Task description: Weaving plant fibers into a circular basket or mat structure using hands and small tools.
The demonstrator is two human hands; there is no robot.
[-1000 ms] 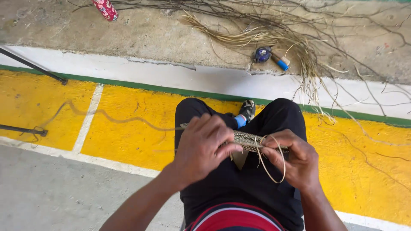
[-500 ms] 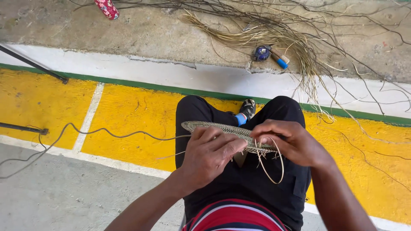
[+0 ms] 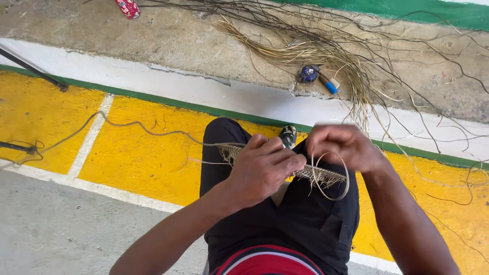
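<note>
Head view, looking down: the left hand [image 3: 265,170] sits at frame centre, fingers curled tight around a flat woven strip [image 3: 321,174] held across the knees. The strip pokes out on both sides of that fist, its frayed fibre edge showing toward the right. Just right of centre, the right hand [image 3: 342,146] is closed too, pinching a thin pale strand [image 3: 340,187] that loops down below the strip. A long dark cord [image 3: 132,125] trails from the strip's left end out across the yellow floor [image 3: 142,158] to the left edge. Black trousers [image 3: 305,224] fill the lower middle. Upper right, a heap of fibres [image 3: 326,51] lies on the concrete ledge [image 3: 178,40], with a small blue tool [image 3: 308,74] among them. A red patterned object [image 3: 127,7] peeks in at the top left.
</note>
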